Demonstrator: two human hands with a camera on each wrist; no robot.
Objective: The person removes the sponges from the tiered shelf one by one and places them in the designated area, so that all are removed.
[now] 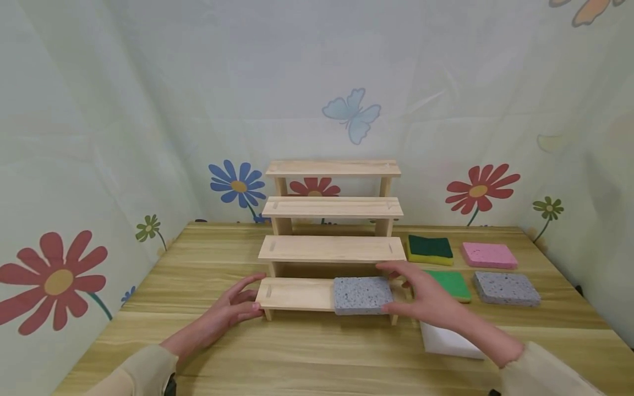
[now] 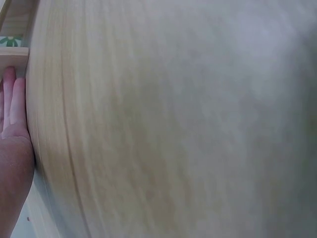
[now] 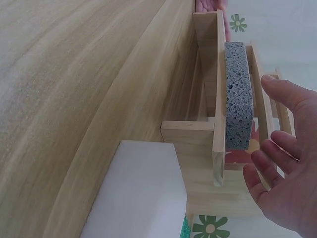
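A four-tiered wooden stand (image 1: 297,293) stands on the table, stepped upward toward the back. A grey speckled sponge (image 1: 363,294) lies flat on the right part of its lowest step, also seen edge-on in the right wrist view (image 3: 238,96). Beside that sponge's right end is my right hand (image 1: 428,294), thumb and fingers spread; the right wrist view shows a gap between hand and sponge. My left hand (image 1: 225,316) is at the left end of the lowest step, fingertips against or very near it, fingers extended in the left wrist view (image 2: 14,111).
Right of the stand lie a dark green and yellow sponge (image 1: 430,250), a pink sponge (image 1: 489,256), a second grey speckled sponge (image 1: 507,288), a bright green sponge (image 1: 453,285) and a white block (image 1: 448,342), partly under my right arm. A flowered cloth (image 1: 317,66) hangs behind.
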